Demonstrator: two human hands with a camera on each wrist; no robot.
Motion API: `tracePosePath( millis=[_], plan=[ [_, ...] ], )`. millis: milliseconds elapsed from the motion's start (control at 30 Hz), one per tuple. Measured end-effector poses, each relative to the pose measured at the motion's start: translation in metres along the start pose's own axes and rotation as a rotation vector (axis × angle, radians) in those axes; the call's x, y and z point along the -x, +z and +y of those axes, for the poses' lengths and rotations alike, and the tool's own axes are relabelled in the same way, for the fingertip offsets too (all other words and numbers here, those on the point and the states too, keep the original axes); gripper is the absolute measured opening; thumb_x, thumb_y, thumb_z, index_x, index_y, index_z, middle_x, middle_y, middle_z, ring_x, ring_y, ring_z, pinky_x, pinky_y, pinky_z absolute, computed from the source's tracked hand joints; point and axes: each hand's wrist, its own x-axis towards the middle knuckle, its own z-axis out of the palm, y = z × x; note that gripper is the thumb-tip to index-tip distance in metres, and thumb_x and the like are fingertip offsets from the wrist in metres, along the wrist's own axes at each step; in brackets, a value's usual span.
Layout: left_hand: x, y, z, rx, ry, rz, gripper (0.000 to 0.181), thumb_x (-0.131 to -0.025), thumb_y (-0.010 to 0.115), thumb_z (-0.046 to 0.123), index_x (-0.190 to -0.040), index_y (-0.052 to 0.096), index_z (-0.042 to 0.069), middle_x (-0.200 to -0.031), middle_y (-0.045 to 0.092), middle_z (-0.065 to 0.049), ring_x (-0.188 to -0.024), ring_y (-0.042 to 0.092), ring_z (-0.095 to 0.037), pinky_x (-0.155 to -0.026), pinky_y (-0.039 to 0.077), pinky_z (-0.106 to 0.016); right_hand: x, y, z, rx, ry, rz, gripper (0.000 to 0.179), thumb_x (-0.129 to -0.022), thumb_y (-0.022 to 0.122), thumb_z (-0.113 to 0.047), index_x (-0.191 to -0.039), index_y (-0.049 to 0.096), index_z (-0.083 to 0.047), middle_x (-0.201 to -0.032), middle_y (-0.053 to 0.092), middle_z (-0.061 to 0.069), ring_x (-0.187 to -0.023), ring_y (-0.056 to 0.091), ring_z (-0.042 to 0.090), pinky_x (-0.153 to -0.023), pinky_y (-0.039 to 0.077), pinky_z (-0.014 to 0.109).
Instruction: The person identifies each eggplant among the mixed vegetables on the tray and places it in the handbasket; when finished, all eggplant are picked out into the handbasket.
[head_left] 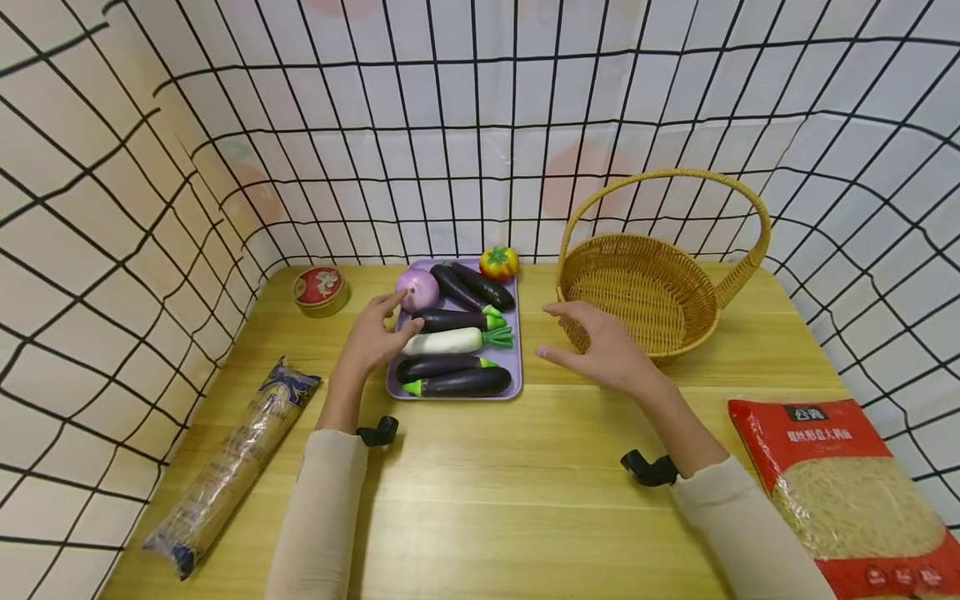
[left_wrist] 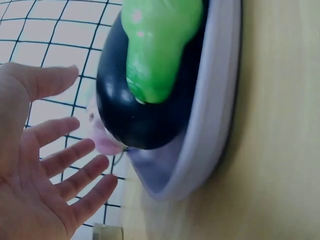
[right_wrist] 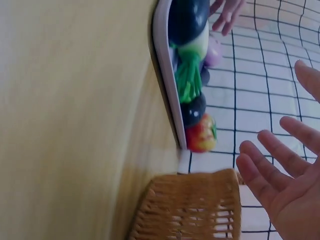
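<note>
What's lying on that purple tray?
The purple tray holds five eggplants, a white radish, a round purple vegetable and a red-yellow one; the surface beneath them is hidden.

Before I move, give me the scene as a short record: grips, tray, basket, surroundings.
Left grip: holding nothing, fingers apart, by the tray's left side
Right grip: holding nothing, fingers apart, by the basket's left side
Tray: onion, five eggplants, radish; red-and-yellow vegetable at back right corner
Basket: right of tray, handle up
Far left: round tin, long packet
Front right: red bag
</note>
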Motion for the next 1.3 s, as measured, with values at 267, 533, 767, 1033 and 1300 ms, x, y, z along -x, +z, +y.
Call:
tracePosePath(
  millis=[267, 533, 767, 1033, 1300],
  plan=[
    [0.001, 0.006, -0.011, 0.045, -0.067, 0.064, 0.051, -0.105, 0.052, 0.034, -0.147, 0.056, 0.007, -0.147, 0.055, -0.024, -0.125, 0.06, -0.04, -0.104, 0.05, -0.054, 0.001, 0.027, -0.004, -0.173, -0.034, -0.066, 0.061, -0.093, 0.076, -0.04, -0.144, 0.057, -0.012, -0.142, 0.062, 0.012, -0.124, 0.063, 0.037, -0.104, 0.053, 0.05],
    [-0.002, 0.009, -0.018, 0.055, -0.121, 0.001, 0.049, -0.103, 0.057, 0.039, -0.142, 0.063, 0.011, -0.149, 0.055, -0.023, -0.132, 0.058, -0.043, -0.109, 0.049, -0.054, 0.0, 0.048, -0.003, -0.25, -0.031, -0.138, 0.06, -0.093, 0.076, -0.04, -0.142, 0.059, -0.01, -0.142, 0.062, 0.015, -0.125, 0.062, 0.035, -0.107, 0.052, 0.049],
    [-0.005, 0.009, -0.032, 0.091, -0.102, -0.015, 0.046, -0.101, 0.061, 0.031, -0.14, 0.064, 0.008, -0.143, 0.063, -0.018, -0.129, 0.061, -0.038, -0.103, 0.053, -0.048, -0.006, 0.064, -0.002, -0.256, -0.052, -0.171, 0.06, -0.092, 0.077, -0.042, -0.139, 0.061, -0.008, -0.14, 0.063, 0.012, -0.125, 0.061, 0.031, -0.108, 0.051, 0.048],
    [-0.002, 0.013, -0.044, 0.191, -0.154, -0.024, 0.04, -0.1, 0.064, 0.025, -0.139, 0.067, 0.014, -0.141, 0.065, -0.014, -0.113, 0.066, -0.027, -0.08, 0.055, -0.023, -0.008, 0.075, -0.006, -0.249, -0.062, -0.179, 0.057, -0.09, 0.079, -0.038, -0.138, 0.064, -0.011, -0.138, 0.066, 0.007, -0.127, 0.06, 0.03, -0.11, 0.049, 0.048],
    [-0.004, 0.015, -0.044, 0.2, -0.182, 0.011, 0.041, -0.096, 0.067, 0.022, -0.137, 0.068, 0.016, -0.141, 0.066, -0.013, -0.126, 0.06, -0.03, -0.102, 0.052, -0.043, -0.013, 0.082, -0.008, -0.21, -0.096, -0.195, 0.053, -0.09, 0.079, -0.031, -0.137, 0.065, -0.01, -0.138, 0.065, 0.008, -0.129, 0.059, 0.029, -0.108, 0.05, 0.046]
  ],
)
